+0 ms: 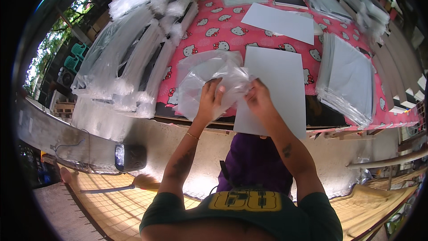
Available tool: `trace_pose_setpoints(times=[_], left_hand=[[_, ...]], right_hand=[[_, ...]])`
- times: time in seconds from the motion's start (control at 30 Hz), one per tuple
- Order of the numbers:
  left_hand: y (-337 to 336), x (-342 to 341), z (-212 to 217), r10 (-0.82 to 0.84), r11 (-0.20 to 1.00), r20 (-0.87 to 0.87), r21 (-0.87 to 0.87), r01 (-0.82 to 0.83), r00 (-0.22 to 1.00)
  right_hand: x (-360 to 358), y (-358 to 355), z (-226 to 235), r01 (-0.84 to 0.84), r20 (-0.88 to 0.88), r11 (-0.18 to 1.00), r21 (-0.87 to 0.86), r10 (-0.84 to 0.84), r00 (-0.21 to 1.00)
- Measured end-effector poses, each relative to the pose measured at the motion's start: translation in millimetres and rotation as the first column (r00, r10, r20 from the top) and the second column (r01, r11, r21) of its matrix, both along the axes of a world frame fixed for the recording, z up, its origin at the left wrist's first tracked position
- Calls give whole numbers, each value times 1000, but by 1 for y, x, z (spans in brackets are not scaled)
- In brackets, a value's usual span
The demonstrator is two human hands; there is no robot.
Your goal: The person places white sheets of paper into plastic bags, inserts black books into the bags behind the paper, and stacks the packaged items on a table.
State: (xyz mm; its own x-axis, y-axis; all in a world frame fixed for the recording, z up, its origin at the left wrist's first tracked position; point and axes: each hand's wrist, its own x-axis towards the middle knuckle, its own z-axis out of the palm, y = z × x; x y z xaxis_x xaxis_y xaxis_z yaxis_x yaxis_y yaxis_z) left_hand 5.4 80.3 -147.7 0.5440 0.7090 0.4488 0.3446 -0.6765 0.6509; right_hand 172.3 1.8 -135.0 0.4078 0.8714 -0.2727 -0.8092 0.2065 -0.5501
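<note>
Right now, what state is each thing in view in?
Clear plastic bag: crumpled, at both hands
Left hand: against the bag, grip unclear
Right hand: closed on the bag's right end
Near white sheet: flat, overhanging the table edge
Pink patterned tablecloth: spread out
Plastic-wrapped stacks at left: piled up
Broom: lying down

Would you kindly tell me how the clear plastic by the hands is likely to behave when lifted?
The clear plastic is probably floppy, bunching into loose folds; likely light, since it looks thin; and perhaps slippery, given its glossy sheen.
</note>
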Motion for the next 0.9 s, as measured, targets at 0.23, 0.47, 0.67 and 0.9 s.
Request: trace_pose_setpoints(times=[0.23,0.47,0.67,0.9], left_hand=[[68,-26,-26,117,979,-602,206,11,790],[141,-49,13,482,831,-399,490,-263,780],[-75,78,86,-329,836,265,-364,411,906],[-55,70,51,-86,944,359,-270,192,929]], right_hand=[[154,-41,-6,354,-56,915,193,-350,935],[184,-153,49,157,230,934,322,-238,944],[27,-125,44,33,209,980,195,-75,975],[31,-147,32,9,161,926,378,-75,984]])
